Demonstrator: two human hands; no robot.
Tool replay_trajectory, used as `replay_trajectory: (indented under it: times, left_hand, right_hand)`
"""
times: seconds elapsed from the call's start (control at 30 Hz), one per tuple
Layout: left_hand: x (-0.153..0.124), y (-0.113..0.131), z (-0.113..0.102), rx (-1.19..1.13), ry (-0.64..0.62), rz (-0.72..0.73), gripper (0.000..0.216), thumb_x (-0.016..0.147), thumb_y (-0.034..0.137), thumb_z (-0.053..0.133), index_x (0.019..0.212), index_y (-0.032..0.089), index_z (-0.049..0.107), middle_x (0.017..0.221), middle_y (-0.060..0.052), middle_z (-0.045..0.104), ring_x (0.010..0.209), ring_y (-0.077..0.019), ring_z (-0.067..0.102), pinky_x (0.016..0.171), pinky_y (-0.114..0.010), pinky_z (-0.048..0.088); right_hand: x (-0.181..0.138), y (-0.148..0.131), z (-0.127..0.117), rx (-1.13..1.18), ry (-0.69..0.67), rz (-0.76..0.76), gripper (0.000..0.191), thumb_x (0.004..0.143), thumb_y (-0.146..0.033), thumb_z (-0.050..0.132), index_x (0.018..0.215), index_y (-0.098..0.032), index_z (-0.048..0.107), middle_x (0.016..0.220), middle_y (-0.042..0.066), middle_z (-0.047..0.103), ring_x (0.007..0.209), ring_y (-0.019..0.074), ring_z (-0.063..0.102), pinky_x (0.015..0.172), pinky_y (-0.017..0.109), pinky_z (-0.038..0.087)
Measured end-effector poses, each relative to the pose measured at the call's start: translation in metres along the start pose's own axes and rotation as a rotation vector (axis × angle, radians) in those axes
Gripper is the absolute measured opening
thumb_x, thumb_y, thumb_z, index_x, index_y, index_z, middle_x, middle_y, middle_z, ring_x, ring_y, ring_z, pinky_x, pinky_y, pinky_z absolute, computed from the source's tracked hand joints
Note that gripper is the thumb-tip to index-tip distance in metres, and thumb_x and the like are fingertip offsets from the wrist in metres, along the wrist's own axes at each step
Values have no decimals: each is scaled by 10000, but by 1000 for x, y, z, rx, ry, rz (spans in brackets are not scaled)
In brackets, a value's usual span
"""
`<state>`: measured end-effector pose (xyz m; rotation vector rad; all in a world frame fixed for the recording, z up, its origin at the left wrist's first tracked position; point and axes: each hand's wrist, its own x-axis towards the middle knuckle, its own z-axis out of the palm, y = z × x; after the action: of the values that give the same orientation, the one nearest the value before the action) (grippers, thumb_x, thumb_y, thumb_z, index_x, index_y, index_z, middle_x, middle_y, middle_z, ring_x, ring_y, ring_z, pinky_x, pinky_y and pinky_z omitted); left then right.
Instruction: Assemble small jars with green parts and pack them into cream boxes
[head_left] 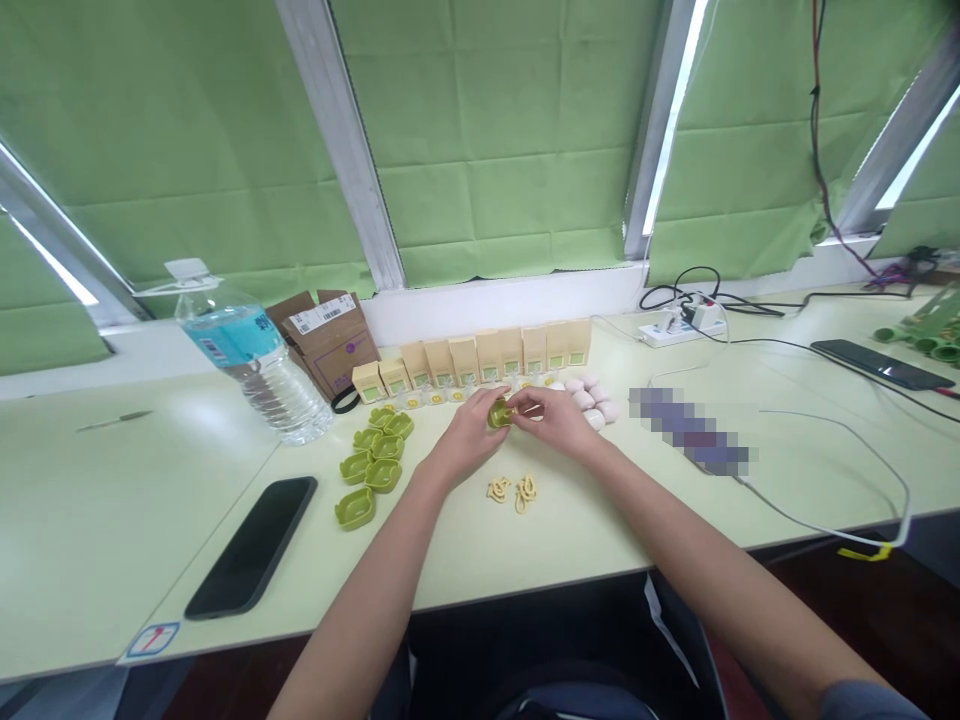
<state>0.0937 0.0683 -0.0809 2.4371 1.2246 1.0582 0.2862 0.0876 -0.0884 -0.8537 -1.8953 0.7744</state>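
Over the middle of the table, my left hand (471, 428) is closed around a small green plastic cup (499, 412). The fingers of my right hand (553, 418) pinch at the cup's right side; whether something small is between them is hidden. Below my hands lie two little piles of pale yellow loop-shaped pieces (527, 490). Several empty green cups (355, 509) of the same kind stand in a cluster left of my left forearm. White rounded pieces (598, 402) are heaped just right of my right hand.
Small tan boxes (463, 362) line the back, with clear packs bearing yellow marks in front. A water bottle (259, 360), an opened cardboard box (337, 345) and a black phone (251, 548) stand or lie left. A power strip (682, 330) and cables occupy the right.
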Motion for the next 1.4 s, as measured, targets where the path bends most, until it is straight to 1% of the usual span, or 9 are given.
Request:
replay_trajectory:
  times: [0.17, 0.33, 0.47, 0.57, 0.73, 0.8, 0.97, 1.13, 1.4]
  left_hand:
    - [0, 2, 2, -15, 3, -16, 429, 823, 151, 625, 1244, 228, 603, 1208, -81, 636, 1135, -231, 604, 1021, -416, 487]
    - [1, 4, 1, -54, -13, -47, 420, 806, 133, 627, 1211, 246, 622, 1189, -78, 622, 1119, -230, 602, 1004, -427, 512]
    - [1, 3, 3, -88, -18, -46, 436, 795, 106, 610, 1204, 256, 629, 1190, -83, 620, 1122, -233, 601, 984, -435, 537]
    - [1, 2, 4, -102, -4, -39, 458, 783, 76, 592, 1204, 254, 631, 1187, -82, 624, 1120, -226, 603, 956, -414, 555]
    - [1, 7, 2, -46, -10, -22, 459, 803, 70, 579, 1217, 263, 624, 1167, -61, 655, 1082, -210, 613, 937, -384, 539]
    - [1, 8, 2, -27, -12, -13, 449, 813, 90, 591, 1225, 266, 620, 1164, -54, 663, 1072, -210, 618, 949, -393, 525]
    - [1, 8, 2, -10, 4, -24, 490, 809, 119, 619, 1279, 256, 590, 1236, -71, 655, 1108, -230, 622, 986, -424, 507]
    - [2, 9, 1, -4, 13, -8, 472, 789, 89, 631, 1232, 252, 615, 1181, -54, 682, 1050, -214, 639, 963, -400, 518]
    - [1, 7, 4, 2, 58, 57, 475, 787, 64, 637, 1224, 248, 615, 1180, -50, 688, 1084, -214, 642, 969, -400, 516]
  right_hand:
    - [1, 5, 0, 5, 0, 21, 157, 813, -225, 676, 953, -191, 738, 974, 52, 763, 837, 174, 722, 835, 324, 598]
    - [2, 12, 0, -18, 21, 73, 193, 801, -241, 707, 982, -200, 762, 956, 54, 778, 824, 184, 731, 818, 328, 602]
    - [3, 13, -1, -65, 34, 96, 186, 800, -244, 711, 969, -199, 773, 959, 58, 782, 802, 186, 730, 779, 322, 605]
    - [3, 12, -2, -80, 38, 98, 191, 794, -248, 717, 968, -198, 780, 948, 60, 785, 798, 193, 731, 762, 317, 600]
    - [2, 10, -3, -95, 19, 102, 164, 790, -239, 713, 925, -192, 794, 884, 54, 788, 778, 199, 728, 737, 309, 582]
    - [2, 8, -4, -97, 23, 96, 148, 784, -226, 705, 894, -193, 799, 865, 47, 789, 762, 196, 724, 728, 307, 577]
    - [2, 1, -7, -75, 23, 104, 156, 783, -216, 689, 876, -207, 813, 867, 39, 795, 781, 211, 729, 714, 307, 563]
    - [1, -4, -10, -83, 11, 100, 150, 787, -242, 699, 865, -221, 825, 832, 19, 797, 788, 223, 734, 708, 295, 544]
    - [1, -4, -7, -90, 22, 86, 137, 785, -191, 694, 820, -208, 825, 781, 5, 792, 748, 199, 734, 612, 244, 477]
